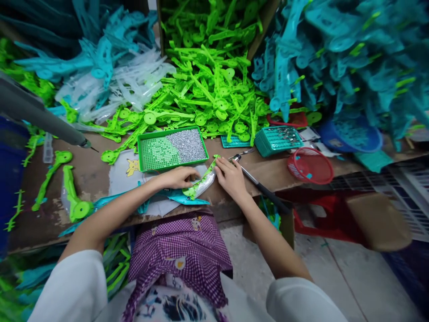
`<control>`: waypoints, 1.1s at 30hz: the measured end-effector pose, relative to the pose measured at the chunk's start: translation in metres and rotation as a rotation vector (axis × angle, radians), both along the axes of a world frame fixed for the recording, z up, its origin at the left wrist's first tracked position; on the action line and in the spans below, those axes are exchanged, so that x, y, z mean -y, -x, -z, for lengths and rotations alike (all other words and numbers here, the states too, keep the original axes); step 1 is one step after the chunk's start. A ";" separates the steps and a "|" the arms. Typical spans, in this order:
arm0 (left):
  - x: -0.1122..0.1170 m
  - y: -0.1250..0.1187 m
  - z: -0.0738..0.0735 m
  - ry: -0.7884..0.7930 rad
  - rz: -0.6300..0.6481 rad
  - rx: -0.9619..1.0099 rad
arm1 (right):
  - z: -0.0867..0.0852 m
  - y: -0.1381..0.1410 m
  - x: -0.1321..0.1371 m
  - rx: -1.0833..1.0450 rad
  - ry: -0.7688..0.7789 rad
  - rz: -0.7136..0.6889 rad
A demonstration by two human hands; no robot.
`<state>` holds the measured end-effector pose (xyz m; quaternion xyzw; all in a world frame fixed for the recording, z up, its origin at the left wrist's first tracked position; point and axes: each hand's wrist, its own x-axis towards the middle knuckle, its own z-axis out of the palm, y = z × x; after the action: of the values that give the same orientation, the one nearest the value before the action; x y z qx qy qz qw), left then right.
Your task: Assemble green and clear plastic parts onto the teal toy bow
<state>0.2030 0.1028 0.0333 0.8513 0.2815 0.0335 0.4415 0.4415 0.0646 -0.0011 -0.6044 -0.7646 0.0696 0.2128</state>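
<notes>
A curved bright-green plastic part with a clear shell (207, 180) lies slanted at the table's front edge, between my two hands. My right hand (232, 178) has its fingers closed on the upper right end of this part. Beside its left side is my left hand (181, 177), fingers curled together; whatever they may hold is hidden. Under the left forearm and the part lie blue-green plastic pieces (189, 198) on a grey cloth (119, 174). Just beyond the hands stands a green perforated tray (140, 154) with many small silver screws (189, 145).
A power screwdriver (78, 138) juts in from the left. A black-handled metal tool (256, 181) lies right of my right hand. Piles of green parts (214, 89) and blue parts (335, 58) crowd the back. A red basket (310, 165) and teal trays (278, 141) stand right.
</notes>
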 end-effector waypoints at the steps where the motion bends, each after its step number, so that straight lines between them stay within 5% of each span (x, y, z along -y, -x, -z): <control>1: 0.001 0.000 0.000 -0.002 0.002 0.004 | 0.004 -0.002 0.000 -0.044 0.001 0.005; 6: 0.004 0.000 -0.002 -0.006 -0.017 0.004 | 0.006 -0.009 0.001 -0.182 -0.026 -0.002; 11: 0.005 0.001 -0.003 0.024 -0.048 0.017 | -0.033 0.015 0.003 -0.376 -0.129 0.031; 16: -0.001 -0.003 0.002 0.101 -0.054 -0.006 | -0.054 0.056 -0.018 -0.472 -0.112 -0.199; 21: 0.018 0.009 -0.024 -0.075 -0.127 0.040 | -0.049 0.062 -0.012 -0.514 -0.054 -0.246; 25: 0.073 0.060 -0.052 -0.211 -0.291 0.114 | -0.049 0.047 0.018 -0.520 -0.088 -0.220; 28: 0.105 0.121 -0.050 -0.231 -0.579 0.089 | -0.048 0.045 0.033 -0.521 -0.097 -0.188; 31: 0.100 0.181 -0.034 -0.363 -0.943 -0.068 | -0.046 0.062 0.036 -0.532 -0.101 -0.252; 33: 0.079 0.209 -0.023 -0.471 -1.061 -0.197 | -0.044 0.079 0.033 -0.513 -0.131 -0.324</control>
<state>-0.0059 0.0243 0.0563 0.6682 0.6937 0.2324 0.1352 0.3621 0.0321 0.0432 -0.4222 -0.7752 0.2034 0.4235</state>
